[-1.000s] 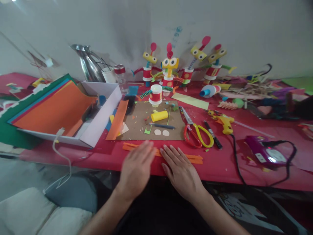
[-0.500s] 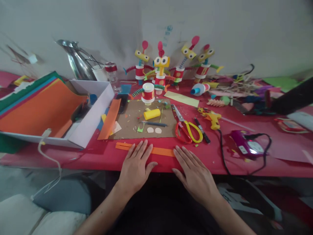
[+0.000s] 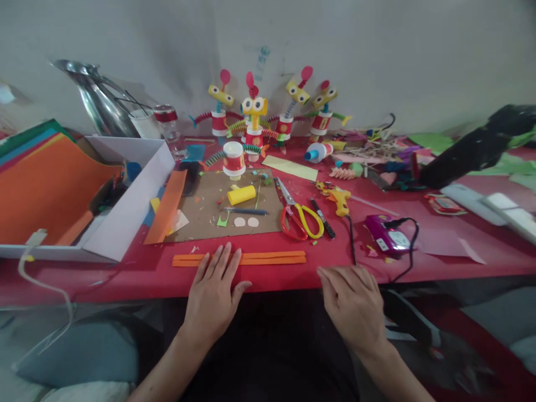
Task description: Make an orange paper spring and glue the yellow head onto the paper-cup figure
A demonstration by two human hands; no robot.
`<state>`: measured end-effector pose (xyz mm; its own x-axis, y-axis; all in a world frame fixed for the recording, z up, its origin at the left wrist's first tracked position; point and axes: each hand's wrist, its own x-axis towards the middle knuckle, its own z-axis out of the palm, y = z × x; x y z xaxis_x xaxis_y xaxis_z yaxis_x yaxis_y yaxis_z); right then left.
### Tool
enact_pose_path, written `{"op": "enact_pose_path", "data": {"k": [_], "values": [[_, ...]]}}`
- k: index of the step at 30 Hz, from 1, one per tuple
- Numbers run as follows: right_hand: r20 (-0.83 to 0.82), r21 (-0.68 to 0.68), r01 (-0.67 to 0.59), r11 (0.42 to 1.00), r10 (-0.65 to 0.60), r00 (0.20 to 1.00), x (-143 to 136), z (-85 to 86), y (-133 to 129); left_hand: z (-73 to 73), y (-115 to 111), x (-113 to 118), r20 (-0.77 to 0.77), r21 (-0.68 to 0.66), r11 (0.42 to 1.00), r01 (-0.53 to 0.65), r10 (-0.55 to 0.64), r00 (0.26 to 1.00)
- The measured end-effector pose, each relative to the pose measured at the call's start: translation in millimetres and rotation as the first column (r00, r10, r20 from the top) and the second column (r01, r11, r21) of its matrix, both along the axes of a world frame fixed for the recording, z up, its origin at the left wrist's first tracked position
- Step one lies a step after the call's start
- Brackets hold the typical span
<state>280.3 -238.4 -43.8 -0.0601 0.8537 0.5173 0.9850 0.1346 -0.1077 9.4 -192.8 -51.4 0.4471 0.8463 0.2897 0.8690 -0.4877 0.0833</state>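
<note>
Two narrow orange paper strips (image 3: 272,258) lie lengthwise, side by side, along the front part of the red table. My left hand (image 3: 215,290) rests flat over them left of their middle, fingers stretched out and thumb apart, covering a short length. To the right of the strips' end, at the table's front edge, is my right hand (image 3: 354,301). Its fingers are loosely bent, nothing shows in it, and it is apart from the strips. Beyond them, a cardboard sheet (image 3: 201,223) carries a yellow paper tube (image 3: 242,195), a dark pen-like tool (image 3: 245,211) and two small white ovals (image 3: 246,222).
Red-and-yellow scissors (image 3: 299,218), a black marker (image 3: 322,218) and a yellow glue gun (image 3: 338,200) lie right of the cardboard. Farther right sits a purple power socket (image 3: 387,234) with a cord. A white box (image 3: 138,206) stands left. Several paper-cup figures (image 3: 254,134) line the back.
My right hand has come off the strips' right end, moved right and bent its fingers. My left hand stays on the strips. The whole view has shifted to the right.
</note>
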Motion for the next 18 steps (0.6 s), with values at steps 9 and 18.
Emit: {"op": "enact_pose_path", "data": {"k": [9,18], "values": [[-0.101,-0.19,-0.342,0.92,0.328,0.939,-43.7,3.3,37.1,4.5,-3.3,-5.2,-0.052,0.02,1.0,0.012,-0.011,0.999],[-0.097,-0.073,-0.151,0.986,0.144,0.985,3.0,3.2,30.5,8.8,-3.4,-20.6,-0.034,0.013,0.999,0.031,-0.03,0.999]]}}
